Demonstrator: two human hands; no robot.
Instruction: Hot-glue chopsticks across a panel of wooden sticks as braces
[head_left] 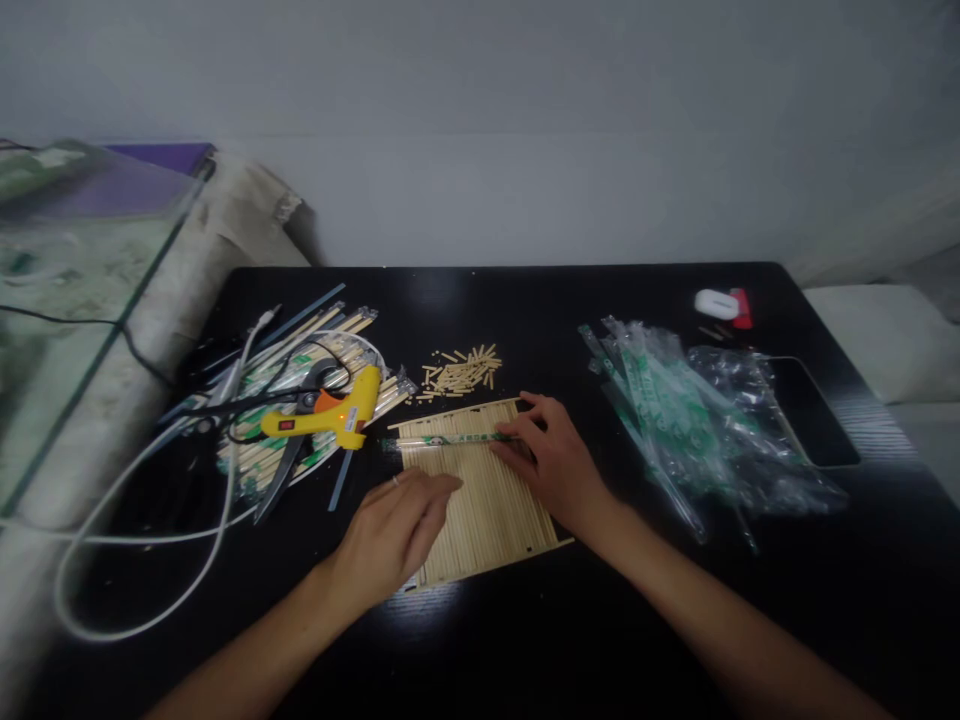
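Note:
A panel of pale bamboo sticks (487,510), laid side by side with cross sticks at its far and near edges, lies on the table. Above it, a pair of chopsticks in a clear and green wrapper (450,439) runs crosswise, its right end between the fingers of my right hand (559,455). My left hand (394,525) hovers over the panel's left part, thumb and fingertips pressed together; whatever may be between them is too small to make out. Beyond the panel sits a heap of short cut stick pieces (465,372).
On the left, a yellow glue gun (352,415) with its red switch lies on a pile of wrapped chopsticks (307,365), beside scissors (279,480) and a looping white cable (142,540). Empty plastic wrappers (660,400), a phone (814,412) and a white case (716,304) are at right.

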